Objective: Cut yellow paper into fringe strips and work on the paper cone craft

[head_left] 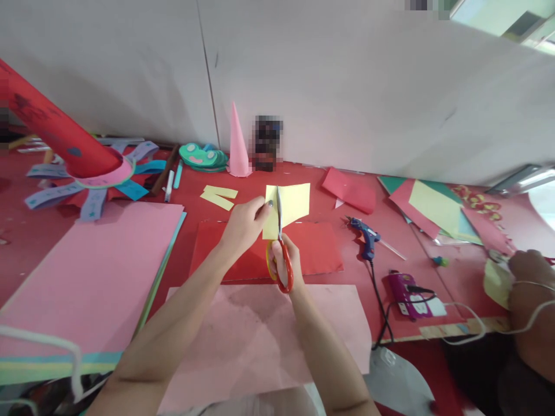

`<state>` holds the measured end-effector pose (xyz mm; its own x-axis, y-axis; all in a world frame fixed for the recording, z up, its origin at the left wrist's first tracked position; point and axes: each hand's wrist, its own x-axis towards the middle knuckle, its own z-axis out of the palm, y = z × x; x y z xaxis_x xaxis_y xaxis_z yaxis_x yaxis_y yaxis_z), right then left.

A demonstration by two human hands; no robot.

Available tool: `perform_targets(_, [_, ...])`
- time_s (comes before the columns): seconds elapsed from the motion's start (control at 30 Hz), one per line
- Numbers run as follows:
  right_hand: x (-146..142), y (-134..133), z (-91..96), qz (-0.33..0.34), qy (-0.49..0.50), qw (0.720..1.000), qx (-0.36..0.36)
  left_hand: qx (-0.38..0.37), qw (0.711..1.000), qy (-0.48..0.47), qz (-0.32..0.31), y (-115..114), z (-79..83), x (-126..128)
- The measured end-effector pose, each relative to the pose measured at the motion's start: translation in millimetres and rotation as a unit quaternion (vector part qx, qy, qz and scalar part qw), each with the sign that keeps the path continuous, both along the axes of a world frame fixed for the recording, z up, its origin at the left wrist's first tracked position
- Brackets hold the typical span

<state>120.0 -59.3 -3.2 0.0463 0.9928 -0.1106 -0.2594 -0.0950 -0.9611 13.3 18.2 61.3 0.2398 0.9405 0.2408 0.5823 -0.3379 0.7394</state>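
My left hand (243, 224) pinches the left edge of a pale yellow paper sheet (295, 203) held above the table. My right hand (287, 260) grips red-handled scissors (281, 254), their blades pointing up into the middle of the yellow sheet. Both hands hover over a red paper sheet (316, 254) lying flat. A light pink sheet (260, 335) lies nearer to me under my forearms.
A large pink sheet (87, 271) lies at left. Yellow strips (219, 196), a pink cone (237, 144), a red tube with paper petals (65, 144), a blue glue gun (366, 234), a purple device (407, 294) and coloured papers (433, 211) surround. Another person's hand (526, 277) holds paper at right.
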Motion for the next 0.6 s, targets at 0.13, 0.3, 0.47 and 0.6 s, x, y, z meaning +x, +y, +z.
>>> perform_targets(0.13, [0.3, 0.4, 0.5, -0.004, 0.001, 1.0, -0.007, -0.001, 1.0, -0.004, -0.003, 1.2, -0.2, 0.2])
perform_targets(0.3, [0.9, 0.8, -0.3, -0.007, -0.006, 1.0, -0.006, -0.008, 1.0, 0.003, 0.002, 2.2, -1.1, 0.2])
perform_targets(0.47, [0.2, 0.8, -2.2, 0.007, -0.007, 1.0, 0.017, -0.02, 1.0, -0.009, -0.004, 1.6, -3.2, 1.3])
perform_targets(0.6, [0.3, 0.9, -4.6, -0.001, -0.007, 1.0, 0.031, -0.036, 0.999, -0.004, -0.02, 0.0, -3.3, 3.3])
